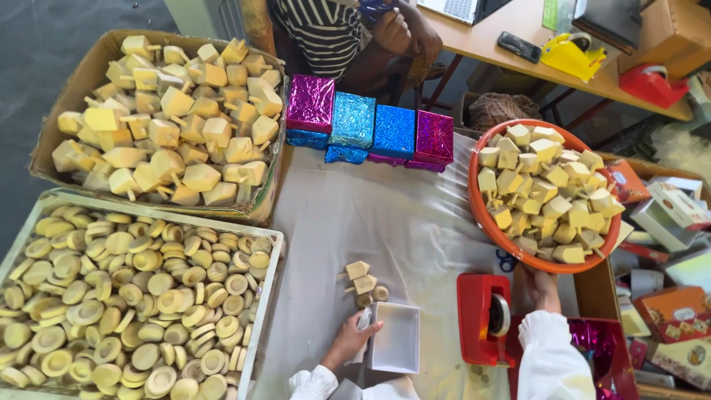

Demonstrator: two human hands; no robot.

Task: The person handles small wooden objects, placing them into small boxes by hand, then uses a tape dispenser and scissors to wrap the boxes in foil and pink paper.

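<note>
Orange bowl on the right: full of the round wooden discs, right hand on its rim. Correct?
Not quite. The head view shows the orange bowl holds wooden cube-shaped blocks, not discs. The round discs fill the white tray on the left. The right hand does touch the bowl's rim.

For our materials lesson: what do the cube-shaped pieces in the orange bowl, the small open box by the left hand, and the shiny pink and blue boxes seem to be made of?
Cube-shaped pieces: apparently unfinished wood, pale yellow and matte. Orange bowl: probably plastic, with a smooth, even rim. Small open box touched by the left hand: likely white card, with thin flat walls. Shiny boxes: wrapped in crinkled metallic foil, judging by the glitter.
</note>
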